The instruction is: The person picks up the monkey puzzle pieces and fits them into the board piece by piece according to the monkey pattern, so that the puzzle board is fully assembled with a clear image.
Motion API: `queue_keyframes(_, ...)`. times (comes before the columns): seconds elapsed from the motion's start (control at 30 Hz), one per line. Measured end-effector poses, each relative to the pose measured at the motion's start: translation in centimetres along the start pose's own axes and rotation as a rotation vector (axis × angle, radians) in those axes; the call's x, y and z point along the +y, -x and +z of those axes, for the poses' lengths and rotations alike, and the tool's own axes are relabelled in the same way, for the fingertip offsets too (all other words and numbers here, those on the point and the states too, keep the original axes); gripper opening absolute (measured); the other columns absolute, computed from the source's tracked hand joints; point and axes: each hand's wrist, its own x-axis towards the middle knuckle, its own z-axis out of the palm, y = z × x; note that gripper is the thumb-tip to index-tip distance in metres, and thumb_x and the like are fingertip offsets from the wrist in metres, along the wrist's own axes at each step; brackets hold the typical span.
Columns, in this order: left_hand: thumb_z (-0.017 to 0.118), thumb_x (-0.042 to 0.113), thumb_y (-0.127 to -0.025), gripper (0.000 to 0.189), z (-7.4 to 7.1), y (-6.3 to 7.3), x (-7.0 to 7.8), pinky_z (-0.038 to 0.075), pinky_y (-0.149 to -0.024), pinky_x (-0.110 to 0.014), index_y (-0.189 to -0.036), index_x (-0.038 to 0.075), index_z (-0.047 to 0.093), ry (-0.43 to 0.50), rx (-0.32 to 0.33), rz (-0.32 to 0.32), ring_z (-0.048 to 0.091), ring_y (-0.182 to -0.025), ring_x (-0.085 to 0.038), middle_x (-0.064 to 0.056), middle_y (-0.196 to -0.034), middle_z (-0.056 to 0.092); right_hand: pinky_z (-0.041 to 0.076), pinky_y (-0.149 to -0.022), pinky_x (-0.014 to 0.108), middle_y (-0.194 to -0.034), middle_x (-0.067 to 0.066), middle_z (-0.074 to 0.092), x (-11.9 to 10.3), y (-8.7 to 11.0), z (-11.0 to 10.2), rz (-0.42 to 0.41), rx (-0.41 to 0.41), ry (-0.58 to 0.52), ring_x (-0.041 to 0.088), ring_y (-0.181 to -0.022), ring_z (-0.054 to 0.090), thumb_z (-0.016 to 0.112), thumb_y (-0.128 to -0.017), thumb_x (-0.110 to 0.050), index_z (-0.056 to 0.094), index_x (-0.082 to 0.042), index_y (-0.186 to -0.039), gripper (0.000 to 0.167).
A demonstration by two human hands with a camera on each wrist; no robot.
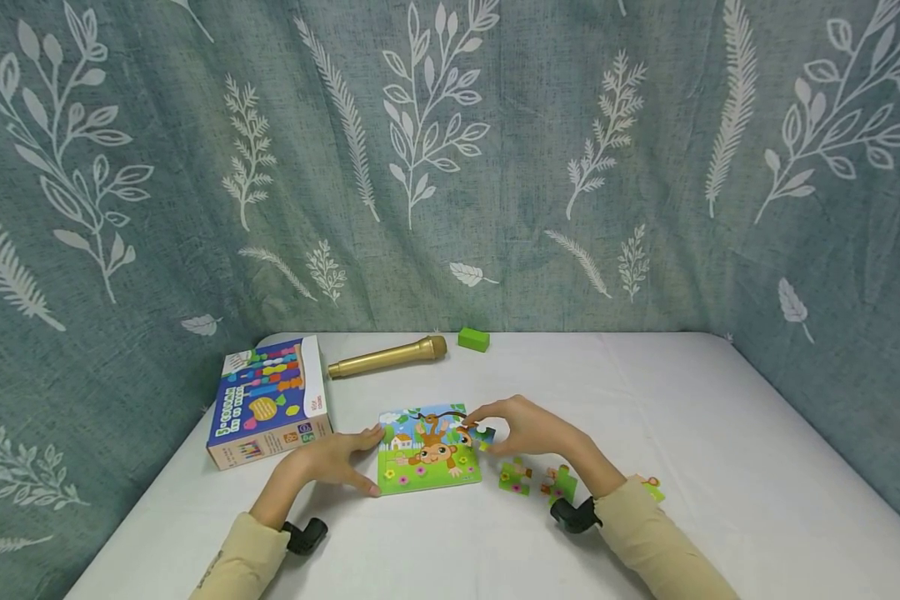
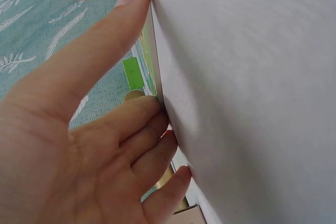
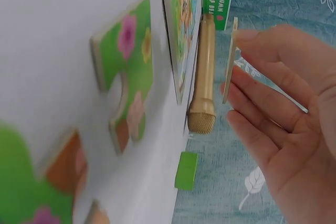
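Observation:
A monkey picture puzzle board [image 1: 423, 477] lies flat on the white table. My left hand [image 1: 328, 460] rests at its left side, thumb and forefinger spread apart, with the fingertips touching the board's edge. Between the thumb and fingers of my right hand [image 1: 531, 427] is a jigsaw piece [image 1: 484, 435], pinched by its edges over the board's right side. In the right wrist view this piece [image 3: 230, 64] appears edge-on, raised off the table. Nearer me, a green piece with flowers [image 1: 512, 477] and another green-and-brown piece [image 1: 564, 482] lie loose right of the board.
One more piece [image 1: 654, 487] lies by the right sleeve, partly hidden. A blue game box [image 1: 270, 400] stands at the left. Behind the board are a gold microphone [image 1: 386, 358] and a green block [image 1: 473, 339]. A patterned curtain [image 1: 510, 208] hangs along the table's back edge.

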Motion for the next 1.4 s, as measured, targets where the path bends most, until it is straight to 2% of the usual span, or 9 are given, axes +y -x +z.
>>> queue_keyframes(0.07, 0.082, 0.046, -0.071, 0.097, 0.0, 0.0, 0.0, 0.022, -0.114, -0.052, -0.15, 0.012, 0.036, 0.001, 0.0, 0.0, 0.025, -0.142, -0.033, -0.011, -0.155, 0.028, 0.051, -0.083, 0.039, -0.125, 0.001, 0.064, -0.1, -0.3, 0.2, -0.005, -0.006, 0.002, 0.022, -0.114, 0.058, 0.071, -0.083, -0.007, 0.063, -0.012, -0.128, 0.047)
queue_keyframes(0.2, 0.082, 0.045, -0.071, 0.097, 0.0, 0.0, 0.0, 0.022, -0.114, -0.052, -0.149, 0.012, 0.036, 0.006, -0.001, 0.0, 0.025, -0.142, -0.033, -0.011, -0.155, 0.028, 0.042, -0.065, 0.028, -0.126, 0.003, 0.063, -0.4, -0.9, 0.6, -0.006, -0.025, -0.011, 0.016, -0.067, 0.051, 0.07, -0.082, -0.005, 0.063, -0.011, -0.127, 0.046)
queue_keyframes(0.43, 0.082, 0.046, -0.072, 0.097, 0.0, 0.1, 0.1, 0.021, -0.114, -0.052, -0.15, 0.012, 0.036, 0.001, -0.002, 0.002, 0.024, -0.142, -0.033, -0.011, -0.156, 0.028, 0.032, -0.056, 0.022, -0.125, 0.002, 0.064, -0.9, -2.1, 1.4, 0.031, -0.059, -0.013, 0.016, -0.073, 0.05, 0.068, -0.08, -0.002, 0.065, -0.012, -0.126, 0.047)
queue_keyframes(0.5, 0.082, 0.045, -0.072, 0.096, -0.1, 0.1, 0.1, 0.022, -0.114, -0.052, -0.15, 0.011, 0.036, -0.004, -0.001, 0.007, 0.025, -0.142, -0.033, -0.012, -0.155, 0.028, 0.028, -0.053, 0.023, -0.126, 0.003, 0.064, -1.1, -2.5, 1.6, 0.034, -0.073, -0.017, 0.018, -0.063, 0.039, 0.067, -0.081, -0.001, 0.065, -0.011, -0.126, 0.047)
queue_keyframes(0.9, 0.082, 0.043, -0.073, 0.095, -0.1, 0.3, 0.1, 0.023, -0.113, -0.052, -0.149, 0.008, 0.035, -0.007, -0.004, 0.031, 0.026, -0.141, -0.036, -0.014, -0.155, 0.028, 0.03, -0.054, 0.023, -0.126, 0.004, 0.063, -1.2, -4.3, 2.3, 0.065, -0.147, 0.051, 0.008, -0.05, 0.024, 0.067, -0.082, -0.001, 0.065, -0.015, -0.127, 0.047)
queue_keyframes(1.03, 0.081, 0.044, -0.073, 0.096, -0.2, 0.2, 0.2, 0.023, -0.113, -0.052, -0.15, 0.01, 0.035, -0.008, -0.007, 0.022, 0.025, -0.142, -0.035, -0.013, -0.155, 0.027, 0.036, -0.06, 0.025, -0.13, 0.003, 0.061, -1.2, -4.4, 2.4, 0.085, -0.166, 0.095, 0.007, -0.056, 0.036, 0.068, -0.084, -0.001, 0.064, -0.016, -0.129, 0.048)
queue_keyframes(1.13, 0.081, 0.045, -0.072, 0.096, -0.1, 0.2, 0.2, 0.022, -0.114, -0.052, -0.15, 0.012, 0.036, -0.017, -0.005, 0.015, 0.025, -0.142, -0.034, -0.011, -0.156, 0.027, 0.04, -0.07, 0.028, -0.131, 0.002, 0.061, -1.2, -4.5, 2.5, 0.081, -0.163, 0.127, 0.007, -0.075, 0.052, 0.069, -0.084, -0.001, 0.064, -0.017, -0.128, 0.047)
queue_keyframes(1.3, 0.081, 0.047, -0.072, 0.096, 0.0, 0.1, 0.2, 0.022, -0.114, -0.051, -0.15, 0.014, 0.036, -0.023, -0.001, -0.002, 0.025, -0.142, -0.033, -0.009, -0.156, 0.028, 0.047, -0.084, 0.029, -0.13, 0.0, 0.061, -1.0, -4.8, 2.7, 0.053, -0.158, 0.126, 0.016, -0.101, 0.06, 0.069, -0.084, 0.003, 0.064, -0.016, -0.128, 0.048)
queue_keyframes(1.4, 0.082, 0.047, -0.071, 0.096, 0.0, 0.0, 0.2, 0.022, -0.114, -0.052, -0.15, 0.015, 0.036, -0.02, -0.001, -0.009, 0.025, -0.142, -0.033, -0.009, -0.156, 0.028, 0.047, -0.095, 0.033, -0.13, 0.0, 0.061, -1.0, -5.1, 2.8, 0.029, -0.159, 0.124, 0.02, -0.121, 0.054, 0.068, -0.084, 0.005, 0.064, -0.015, -0.129, 0.05)
